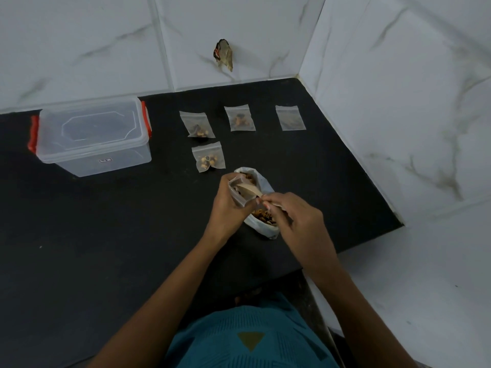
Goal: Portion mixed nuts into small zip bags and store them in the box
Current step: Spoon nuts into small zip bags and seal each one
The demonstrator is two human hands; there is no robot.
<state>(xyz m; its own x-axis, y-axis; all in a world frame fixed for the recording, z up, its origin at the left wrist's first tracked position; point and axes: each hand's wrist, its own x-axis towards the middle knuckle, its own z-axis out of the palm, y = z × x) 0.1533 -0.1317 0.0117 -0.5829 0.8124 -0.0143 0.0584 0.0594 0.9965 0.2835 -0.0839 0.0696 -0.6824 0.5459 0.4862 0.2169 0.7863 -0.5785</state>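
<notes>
Bare hands point(265, 208) grip crinkled plastic zip bag point(239, 192).

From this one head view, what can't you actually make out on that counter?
- Big nut bag: both hands cover its middle, so how much is left is hidden.
- Small bag in the left hand: fingers hide how full it is.
- Far right bag: too dim to tell if it holds nuts.
- Box label: too small to read.
- Scrap on the wall: too blurred to identify.
</notes>
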